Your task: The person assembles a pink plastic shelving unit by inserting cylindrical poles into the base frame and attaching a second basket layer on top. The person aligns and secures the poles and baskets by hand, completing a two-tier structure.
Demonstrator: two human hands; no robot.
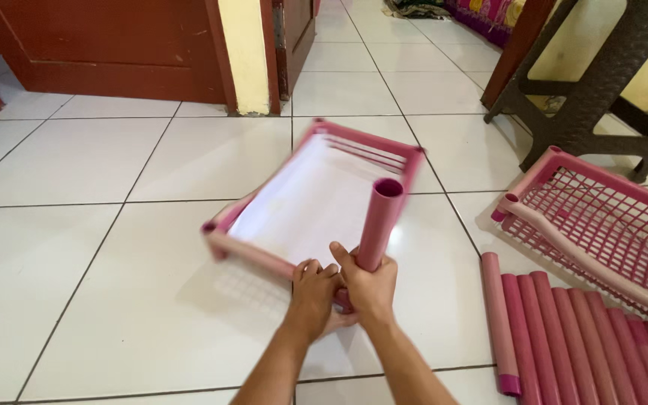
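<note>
Down at 6 o'clock we've got both hands bunched together over the near corner of a pink shelf tray [316, 196], which sits tilted on the white tile floor [114, 300] w/ its far end up toward 12. Our right hand [369, 285] has its fingers clenched round the lower part of a pink tube [380, 221]; the tube stands nearly upright, leaning a bit to 1 o'clock, open end on top, its bottom end at the tray's near corner and hidden by our hands. Our left hand [313, 292] is pressed right beside the right one, fingers curled onto the tray's near rim at that same corner. The tray's middle looks washed-out white, blurred, so we can't tell its mesh there.

At 3 o'clock, well apart from the hands, a second pink mesh tray [601, 225] lies on the floor, and just below it at 4–5 o'clock a row of pink tubes [564, 330] lies side by side, touching each other. Behind that tray, approx 2 o'clock, stand the legs of a dark brown woven-look chair [601, 82]. At 11 o'clock there's a reddish-brown door [114, 45], w/ a yellow wall post [245, 52] beside it.
</note>
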